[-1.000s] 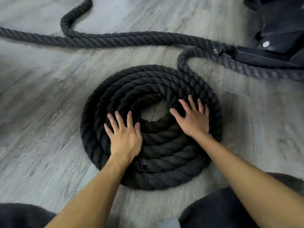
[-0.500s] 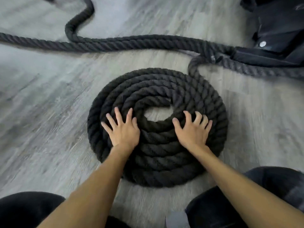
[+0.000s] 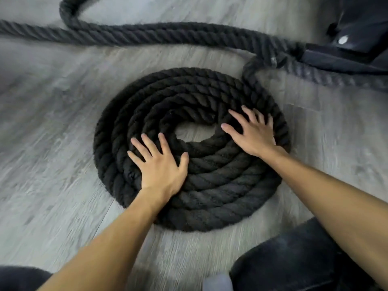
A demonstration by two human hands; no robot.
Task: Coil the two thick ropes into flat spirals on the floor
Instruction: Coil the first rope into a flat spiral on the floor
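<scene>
A thick black rope lies in a flat spiral coil (image 3: 210,185) on the grey wood floor, with a small gap of bare floor at its centre. My left hand (image 3: 161,164) presses flat on the coil's left inner turns, fingers spread. On the right turns my right hand (image 3: 253,132) rests flat, fingers spread too. The coil's tail (image 3: 249,72) leaves at the upper right toward the anchor. A second rope (image 3: 147,35) runs uncoiled across the top of the view and loops away at the upper left.
A black machine base (image 3: 357,38) with a bolt stands at the upper right, where both ropes meet. My knees in dark trousers (image 3: 294,261) are at the bottom edge. Grey plank floor (image 3: 46,143) spreads left of the coil.
The coil has turned under my hands. My right hand moved up along the right turns; my left hand stayed on the left turns. The camera shifted closer.
</scene>
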